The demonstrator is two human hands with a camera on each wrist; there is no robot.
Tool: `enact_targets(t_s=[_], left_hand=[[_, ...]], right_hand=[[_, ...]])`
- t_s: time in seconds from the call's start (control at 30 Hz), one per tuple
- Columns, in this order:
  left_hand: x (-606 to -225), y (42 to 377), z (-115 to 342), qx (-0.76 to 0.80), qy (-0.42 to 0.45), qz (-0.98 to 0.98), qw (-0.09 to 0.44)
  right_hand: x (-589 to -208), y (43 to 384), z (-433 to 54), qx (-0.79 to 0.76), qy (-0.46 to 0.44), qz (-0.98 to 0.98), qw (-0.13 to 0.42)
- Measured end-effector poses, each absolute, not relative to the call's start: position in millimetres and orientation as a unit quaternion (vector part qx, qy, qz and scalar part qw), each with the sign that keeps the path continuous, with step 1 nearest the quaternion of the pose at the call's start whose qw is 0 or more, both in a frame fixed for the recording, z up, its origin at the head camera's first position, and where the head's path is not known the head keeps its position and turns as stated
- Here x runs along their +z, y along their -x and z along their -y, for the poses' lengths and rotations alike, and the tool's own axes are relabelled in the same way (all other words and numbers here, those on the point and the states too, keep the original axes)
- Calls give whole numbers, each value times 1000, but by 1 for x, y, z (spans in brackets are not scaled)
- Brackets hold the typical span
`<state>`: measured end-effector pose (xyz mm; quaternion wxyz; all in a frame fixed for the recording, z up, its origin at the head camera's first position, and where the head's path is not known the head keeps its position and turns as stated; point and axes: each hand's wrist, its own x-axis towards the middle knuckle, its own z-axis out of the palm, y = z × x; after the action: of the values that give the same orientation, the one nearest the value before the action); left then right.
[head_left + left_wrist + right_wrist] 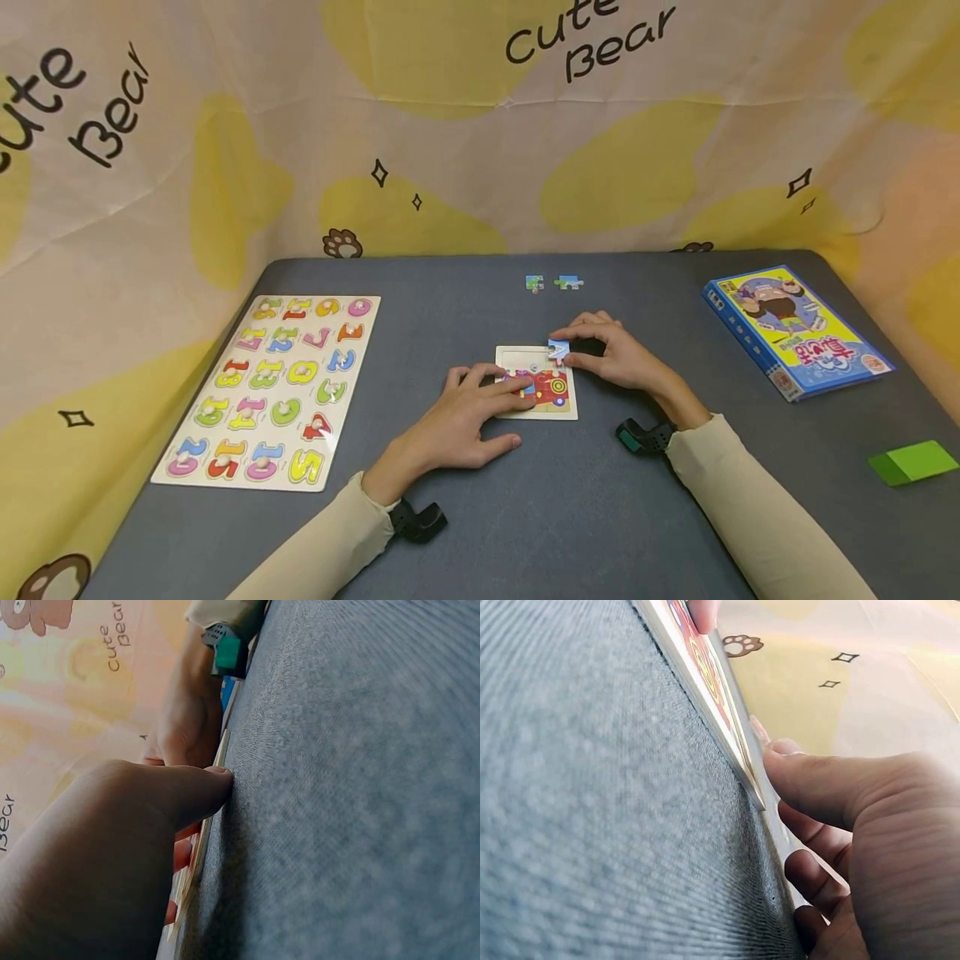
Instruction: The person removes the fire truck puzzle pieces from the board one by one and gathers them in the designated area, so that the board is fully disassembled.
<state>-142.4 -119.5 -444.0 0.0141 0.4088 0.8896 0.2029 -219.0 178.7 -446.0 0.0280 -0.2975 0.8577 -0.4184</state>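
Note:
A small white-rimmed jigsaw tray [517, 354] lies at the middle of the table, its lower part filled with a red vehicle picture [557, 388]. My left hand [468, 417] rests on the tray's left side with its fingers spread across the picture; in the left wrist view its thumb lies along the near side of the tray edge [196, 859]. Between thumb and fingers, my right hand [622, 356] pinches a light-blue jigsaw piece [557, 347] over the tray's upper right corner. In the right wrist view only a sliver of that piece [760, 729] shows.
Two loose jigsaw pieces [567, 282] lie beyond the tray near the table's back edge. A number peg board [367, 329] occupies the left side. On the right are a blue-and-yellow box [798, 333] and a green block [913, 462]. Patterned cloth hangs behind.

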Motion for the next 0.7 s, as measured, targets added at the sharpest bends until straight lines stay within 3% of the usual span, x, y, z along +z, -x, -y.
enact_targets(t_s=[0.7], left_hand=[[-443,140,118,214,-408,-888,11]], right_hand=[[-446,242,-216,-415,219,-883,-19]])
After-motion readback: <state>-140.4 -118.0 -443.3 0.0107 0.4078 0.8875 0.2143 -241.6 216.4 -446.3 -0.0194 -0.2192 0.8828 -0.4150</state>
